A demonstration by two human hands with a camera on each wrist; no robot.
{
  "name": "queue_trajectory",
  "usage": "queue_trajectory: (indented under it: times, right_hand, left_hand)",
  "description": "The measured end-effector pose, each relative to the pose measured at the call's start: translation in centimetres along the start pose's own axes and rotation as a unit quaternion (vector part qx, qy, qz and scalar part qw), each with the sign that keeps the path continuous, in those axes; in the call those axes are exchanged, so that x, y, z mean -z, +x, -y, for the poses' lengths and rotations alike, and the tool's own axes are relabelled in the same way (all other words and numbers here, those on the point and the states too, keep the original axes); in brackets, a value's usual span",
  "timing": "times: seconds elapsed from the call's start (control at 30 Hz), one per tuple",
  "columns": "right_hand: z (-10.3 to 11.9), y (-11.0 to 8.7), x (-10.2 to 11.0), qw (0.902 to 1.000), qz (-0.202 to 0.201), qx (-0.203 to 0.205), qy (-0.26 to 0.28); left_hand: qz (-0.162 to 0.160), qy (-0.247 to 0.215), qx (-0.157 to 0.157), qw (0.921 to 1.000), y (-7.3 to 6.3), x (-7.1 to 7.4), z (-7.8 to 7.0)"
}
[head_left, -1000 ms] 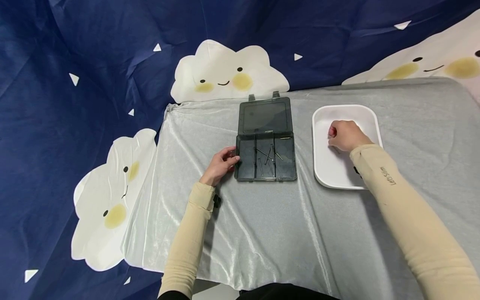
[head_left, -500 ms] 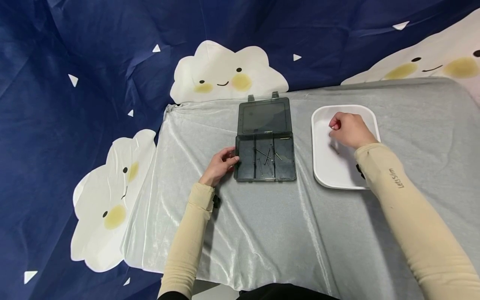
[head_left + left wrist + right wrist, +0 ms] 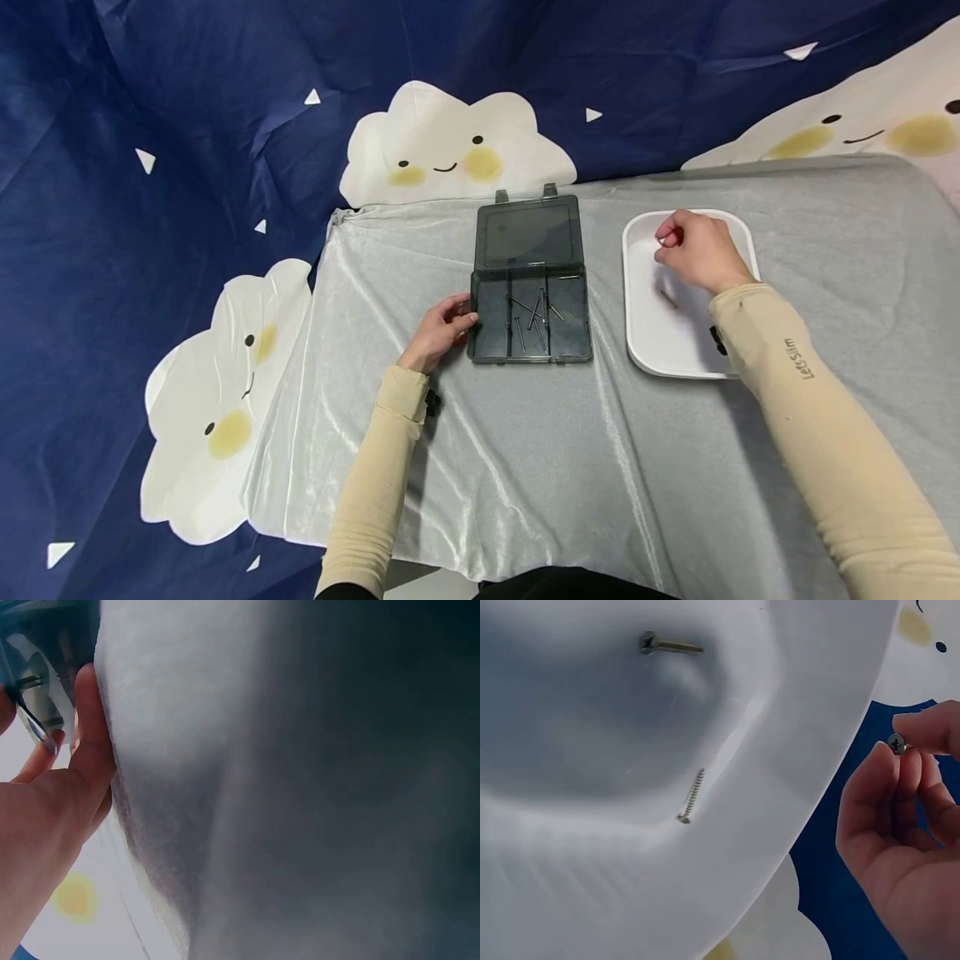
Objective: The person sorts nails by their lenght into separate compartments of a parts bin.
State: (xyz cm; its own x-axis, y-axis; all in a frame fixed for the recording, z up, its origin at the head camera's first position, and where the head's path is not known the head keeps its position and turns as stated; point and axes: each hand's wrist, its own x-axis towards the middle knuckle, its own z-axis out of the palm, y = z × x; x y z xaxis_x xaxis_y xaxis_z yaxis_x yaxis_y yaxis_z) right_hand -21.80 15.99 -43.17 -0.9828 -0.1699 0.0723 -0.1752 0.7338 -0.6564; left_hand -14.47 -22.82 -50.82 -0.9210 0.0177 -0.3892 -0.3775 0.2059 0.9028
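Note:
My right hand (image 3: 701, 250) is over the far part of a white tray (image 3: 660, 367), pinching a small screw (image 3: 897, 743) between thumb and fingertip. Its cross-slotted head faces the camera in the right wrist view; the shank is mostly hidden. Inside the tray lie a machine screw (image 3: 673, 646) and a thinner pointed screw (image 3: 693, 795). To the left stands a dark see-through compartment box (image 3: 491, 342) with its lid raised. My left hand (image 3: 438, 333) holds the box by its left wall, thumb at the rim. Several long screws (image 3: 529, 310) lie in the middle compartment.
Short brass-coloured screws (image 3: 557, 312) lie in the box's right compartment. The box's lid (image 3: 529, 233) leans back toward the far table edge. Grey cloth (image 3: 540, 450) covers the table, and a blue curtain (image 3: 225, 67) with clouds hangs behind it.
My right hand has drawn away from the tray's middle toward its far end, with a screw between its fingertips. A screw on the tray floor has come into view. The left hand stays put.

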Motion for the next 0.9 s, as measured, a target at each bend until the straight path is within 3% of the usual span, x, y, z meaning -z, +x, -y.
queue_trajectory:
  times: [0.9]
  right_hand:
    - [3.2,-0.6,-0.2,0.9989,-0.021,0.021,0.037]
  left_hand:
    - [0.0,-0.003,0.003,1.0,0.1,0.1,0.0]
